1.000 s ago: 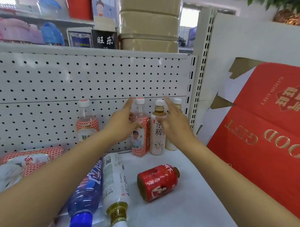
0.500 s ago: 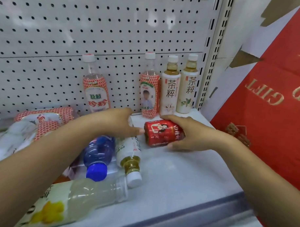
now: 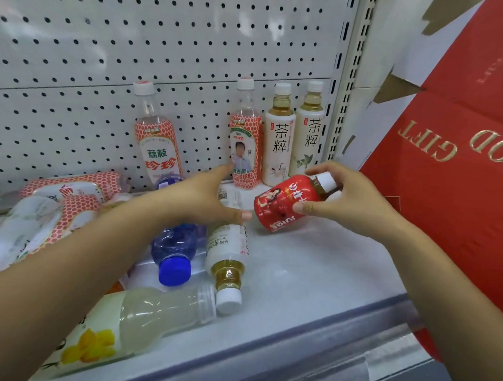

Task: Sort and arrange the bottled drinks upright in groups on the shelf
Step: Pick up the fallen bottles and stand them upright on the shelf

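My right hand (image 3: 345,200) grips a short red-labelled bottle (image 3: 281,205), lifted and tilted just above the shelf (image 3: 313,278), white cap toward the right. My left hand (image 3: 198,200) hovers open over a lying white tea bottle (image 3: 228,246) and a lying blue bottle (image 3: 174,247). Against the pegboard stand two white tea bottles (image 3: 279,140) (image 3: 309,135) and two orange-patterned bottles (image 3: 245,141) (image 3: 155,138). A pale cloudy bottle (image 3: 143,312) lies near the front edge.
More orange-patterned bottles (image 3: 65,195) lie piled at the left. A red gift box (image 3: 450,174) leans against the shelf's right side. The shelf's grey front lip (image 3: 267,353) runs below the bottles.
Both hands came down from the standing bottles at the back. My right hand took hold of the red bottle and raised it, tilting its cap up to the right. The camera dipped lower.
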Tool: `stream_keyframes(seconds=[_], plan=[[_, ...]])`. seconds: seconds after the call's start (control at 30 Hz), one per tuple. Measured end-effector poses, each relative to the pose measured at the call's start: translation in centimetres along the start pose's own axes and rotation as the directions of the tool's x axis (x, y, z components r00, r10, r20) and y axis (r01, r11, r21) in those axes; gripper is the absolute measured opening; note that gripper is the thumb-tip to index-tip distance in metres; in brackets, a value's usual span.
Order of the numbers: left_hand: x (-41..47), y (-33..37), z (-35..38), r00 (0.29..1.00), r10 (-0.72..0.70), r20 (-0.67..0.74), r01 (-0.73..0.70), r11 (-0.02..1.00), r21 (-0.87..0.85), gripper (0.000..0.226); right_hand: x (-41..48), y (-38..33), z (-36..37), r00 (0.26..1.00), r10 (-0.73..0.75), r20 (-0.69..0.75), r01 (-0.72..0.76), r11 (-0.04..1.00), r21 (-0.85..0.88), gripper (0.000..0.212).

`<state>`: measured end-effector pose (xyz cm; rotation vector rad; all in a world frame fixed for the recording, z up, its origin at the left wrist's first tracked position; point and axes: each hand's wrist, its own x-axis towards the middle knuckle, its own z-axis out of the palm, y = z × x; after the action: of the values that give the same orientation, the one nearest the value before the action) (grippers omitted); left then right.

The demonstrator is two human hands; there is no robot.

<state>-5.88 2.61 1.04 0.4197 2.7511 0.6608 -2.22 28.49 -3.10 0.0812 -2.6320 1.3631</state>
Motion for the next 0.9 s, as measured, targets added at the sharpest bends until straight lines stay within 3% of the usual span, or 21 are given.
stream_keyframes(seconds=[0.13, 0.23, 0.4, 0.5, 0.57, 0.63, 0.73, 0.83, 0.9], plan=[[-0.2, 0.5, 0.5, 0.995, -0.087, 0.058, 0.084, 0.995, 0.054, 0.064, 0.0, -0.2, -0.3, 0.991, -0.092, -0.095, 0.089, 0.995, -0.040, 0.080], [0.2, 0.8, 0.8, 0.983, -0.170, 0.074, 0.163, 0.982, 0.093, 0.079, 0.2, -0.4, 0.5, 0.987, -0.138, -0.087, 0.128, 0.986, -0.105, 0.083], [0.5, 0.9, 1.2, 0.972, -0.196, 0.133, 0.209, 0.974, -0.092, 0.080, -0.3, 0.2, 1.5, 0.988, -0.091, -0.123, 0.083, 0.994, -0.071, 0.079], [0.3, 1.0, 1.5, 0.975, -0.187, 0.124, 0.208, 0.960, -0.186, 0.091, -2.6, 0.0, 2.9, 0.943, -0.079, -0.324, 0.053, 0.995, -0.088, 0.060], [0.1, 1.0, 1.7, 0.976, -0.184, 0.113, 0.207, 0.946, -0.250, 0.096, -5.0, -0.8, 4.1, 0.920, -0.026, -0.392, 0.038, 0.999, 0.023, 0.041], [0.1, 1.0, 2.1, 0.981, -0.174, 0.082, 0.193, 0.909, -0.370, 0.095, -7.2, -1.9, 5.3, 0.963, 0.099, -0.250, -0.053, 0.982, 0.183, 0.048], [-0.1, 1.2, 2.7, 0.982, -0.186, 0.026, 0.164, 0.782, -0.602, 0.089, -9.0, -2.9, 7.4, 0.975, 0.208, 0.073, -0.217, 0.962, 0.166, 0.070], [-0.4, 1.9, 2.7, 0.982, -0.189, 0.011, 0.141, 0.689, -0.711, 0.077, -9.4, -3.9, 8.0, 0.974, 0.222, 0.045, -0.226, 0.945, 0.238, 0.054], [-0.9, 1.5, 2.3, 0.984, -0.178, -0.015, 0.116, 0.705, -0.700, 0.064, -9.2, -4.3, 7.4, 0.979, 0.193, -0.067, -0.165, 0.940, 0.300, 0.036]])
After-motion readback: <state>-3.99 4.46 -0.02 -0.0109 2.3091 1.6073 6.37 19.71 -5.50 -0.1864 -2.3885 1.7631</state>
